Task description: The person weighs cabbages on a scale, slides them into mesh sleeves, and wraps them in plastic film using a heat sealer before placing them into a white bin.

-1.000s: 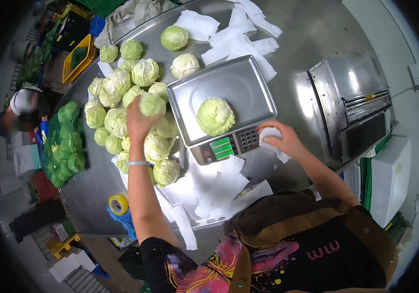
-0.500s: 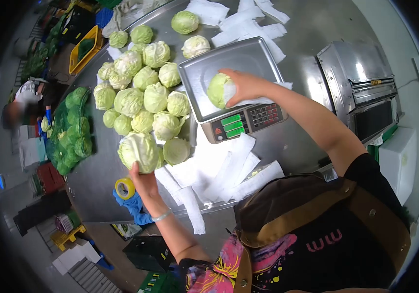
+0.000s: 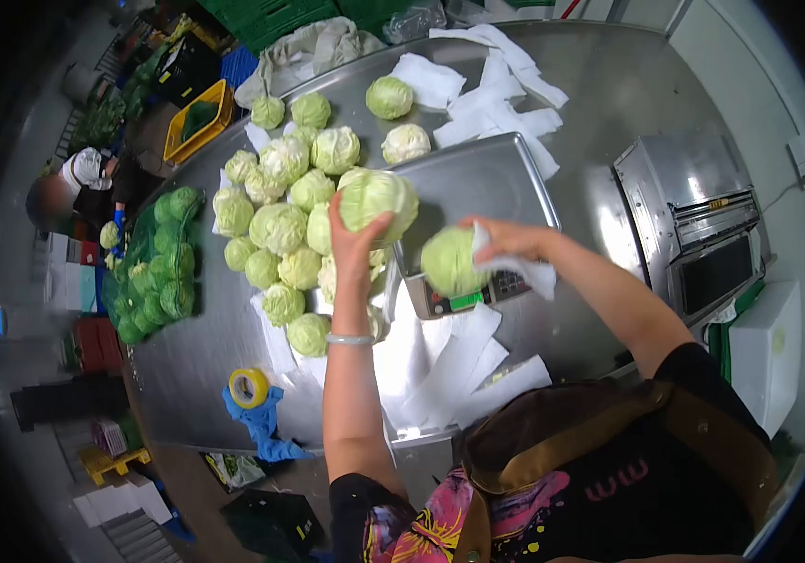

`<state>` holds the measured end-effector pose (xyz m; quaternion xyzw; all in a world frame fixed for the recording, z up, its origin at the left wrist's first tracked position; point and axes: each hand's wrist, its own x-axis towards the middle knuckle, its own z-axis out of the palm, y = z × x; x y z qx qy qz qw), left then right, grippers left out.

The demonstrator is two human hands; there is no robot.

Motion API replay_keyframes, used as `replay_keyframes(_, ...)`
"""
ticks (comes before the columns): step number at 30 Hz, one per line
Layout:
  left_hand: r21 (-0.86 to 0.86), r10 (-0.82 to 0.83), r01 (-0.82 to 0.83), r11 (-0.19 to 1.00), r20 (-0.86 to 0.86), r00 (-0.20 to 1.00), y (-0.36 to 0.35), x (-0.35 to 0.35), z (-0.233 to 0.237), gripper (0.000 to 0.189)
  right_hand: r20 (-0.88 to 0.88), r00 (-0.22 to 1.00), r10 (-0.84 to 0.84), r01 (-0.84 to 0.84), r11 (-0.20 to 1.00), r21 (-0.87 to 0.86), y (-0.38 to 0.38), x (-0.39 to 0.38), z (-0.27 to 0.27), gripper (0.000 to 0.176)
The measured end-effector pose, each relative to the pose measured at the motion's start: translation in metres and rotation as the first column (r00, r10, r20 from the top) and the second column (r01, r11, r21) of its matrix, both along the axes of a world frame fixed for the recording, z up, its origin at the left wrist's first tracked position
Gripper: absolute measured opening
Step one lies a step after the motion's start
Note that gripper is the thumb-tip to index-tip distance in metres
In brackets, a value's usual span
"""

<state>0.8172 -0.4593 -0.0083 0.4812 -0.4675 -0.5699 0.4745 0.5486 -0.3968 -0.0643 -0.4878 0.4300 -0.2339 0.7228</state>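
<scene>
A large pale-green cabbage point(image 3: 382, 202) is gripped in my left hand point(image 3: 354, 242), held up beside the left edge of the scale's tray. My right hand point(image 3: 501, 242) grips a second cabbage point(image 3: 452, 263), slightly blurred, together with a white sheet point(image 3: 526, 272) that hangs from the fingers. This cabbage is over the front of the digital scale point(image 3: 421, 298) and hides much of its keypad and display. Behind it the metal tray point(image 3: 487, 178) holds nothing that I can see. Many loose cabbages point(image 3: 278, 228) crowd the table left of the scale.
White sheets point(image 3: 459, 352) lie in front of the scale, and more sheets point(image 3: 506, 98) behind it. Yellow tape point(image 3: 249, 388) and a blue cloth point(image 3: 266, 427) are near the table's front left. Green net bags of cabbages point(image 3: 154, 272) stand at left, near another person point(image 3: 83, 188).
My left hand has lifted the large cabbage from the front of the pile toward the scale. My right hand has taken the other cabbage off the tray and brought it nearer me.
</scene>
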Motion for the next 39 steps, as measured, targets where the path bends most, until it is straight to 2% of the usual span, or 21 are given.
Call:
replay_keyframes(3,-0.343,-0.04,0.179,0.922,0.377,0.926,-0.029,-0.036,-0.04,0.085,0.09,0.988,0.128,-0.133,0.989,0.057,0.049,0.033,-0.004,0.087)
replay_keyframes(5,-0.372,-0.026,0.328,0.868,0.625,0.78,-0.022,-0.065,-0.032,0.089,0.248,0.959,0.136,-0.196,0.952,0.235,0.075,0.064,-0.029,0.085)
replay_keyframes(7,-0.382,0.021,0.438,0.814,0.773,0.635,-0.008,-0.087,-0.03,0.092,0.151,0.986,0.064,-0.111,0.939,0.325,0.095,0.091,-0.072,0.087)
replay_keyframes(9,-0.39,0.079,0.509,0.767,0.845,0.529,0.006,-0.098,-0.034,0.093,-0.001,0.996,0.092,-0.089,0.974,0.209,0.099,0.111,-0.088,0.09)
replay_keyframes(13,-0.368,0.038,0.608,0.703,0.874,0.485,0.02,-0.097,-0.025,0.097,-0.337,0.925,0.176,-0.173,0.984,0.041,0.103,0.137,-0.082,0.098)
replay_keyframes(14,-0.358,0.005,0.643,0.677,0.876,0.483,0.022,-0.093,-0.023,0.094,-0.487,0.867,0.106,-0.173,0.98,-0.095,0.111,0.147,-0.072,0.09)
replay_keyframes(17,-0.432,0.014,0.557,0.709,0.799,0.602,0.033,-0.079,-0.017,0.088,-0.645,0.764,0.012,-0.24,0.933,-0.268,0.121,0.154,-0.064,0.082)
replay_keyframes(18,-0.5,0.109,0.485,0.717,0.768,0.631,0.042,-0.072,-0.005,0.081,-0.591,0.8,0.104,-0.252,0.952,-0.174,0.111,0.133,-0.028,0.073)
replay_keyframes(20,-0.402,0.009,0.307,0.863,0.619,0.785,0.067,-0.041,0.004,0.079,-0.284,0.955,-0.082,-0.006,0.955,-0.296,0.109,0.102,-0.029,0.067)
replay_keyframes(21,-0.323,-0.03,0.229,0.918,0.522,0.853,0.084,-0.029,0.006,0.079,-0.185,0.965,-0.185,0.139,0.961,-0.24,0.11,0.088,-0.013,0.061)
replay_keyframes(23,-0.277,-0.177,0.336,0.9,0.474,0.863,0.128,-0.027,0.008,0.077,0.011,0.932,-0.361,0.361,0.932,-0.031,0.112,0.064,0.022,0.054)
replay_keyframes(24,-0.269,-0.238,0.423,0.866,0.522,0.819,0.148,-0.032,0.015,0.071,0.045,0.955,-0.292,0.292,0.957,0.009,0.116,0.061,0.033,0.051)
replay_keyframes(25,-0.35,-0.139,0.368,0.862,0.534,0.834,0.165,-0.034,0.008,0.059,0.084,0.971,-0.223,0.22,0.975,0.041,0.119,0.058,0.043,0.049)
replay_keyframes(27,-0.23,0.036,0.063,0.971,0.403,0.914,0.183,-0.01,-0.009,0.041,0.31,0.926,-0.216,0.148,0.962,0.229,0.122,0.054,0.068,0.043)
replay_keyframes(29,-0.046,0.309,-0.31,0.95,-0.031,0.951,0.18,-0.009,0.023,0.023,0.595,0.713,-0.371,0.027,0.862,0.506,0.124,0.05,0.091,0.036)
replay_keyframes(30,0.082,0.3,-0.29,0.954,-0.2,0.933,0.176,0.005,0.029,0.018,0.676,0.689,-0.26,0.098,0.958,0.268,0.121,0.057,0.066,0.033)
replay_keyframes(31,0.17,0.27,-0.227,0.959,-0.297,0.916,0.181,0.005,0.046,0.02,0.485,0.829,-0.277,0.244,0.961,0.131,0.125,0.065,0.083,0.033)
replay_keyframes(33,0.194,0.239,-0.212,0.958,-0.13,0.962,0.192,0.009,0.032,0.022,0.523,0.778,-0.349,0.442,0.895,-0.06,0.137,0.103,0.078,0.046)
replay_keyframes(35,-0.268,0.307,-0.262,0.927,0.145,0.94,0.203,0.002,-0.002,0.028,0.498,0.795,-0.346,0.438,0.896,-0.076,0.145,0.13,0.076,0.061)
replay_keyframes(36,-0.229,0.322,-0.278,0.933,0.185,0.928,0.21,0.003,-0.002,0.028,0.462,0.771,-0.438,0.481,0.876,0.027,0.15,0.14,0.075,0.057)
replay_keyframes(39,-0.13,0.376,-0.353,0.926,0.293,0.879,0.223,0.014,0.002,0.028,0.223,0.929,-0.296,0.302,0.953,0.006,0.164,0.13,0.068,0.045)
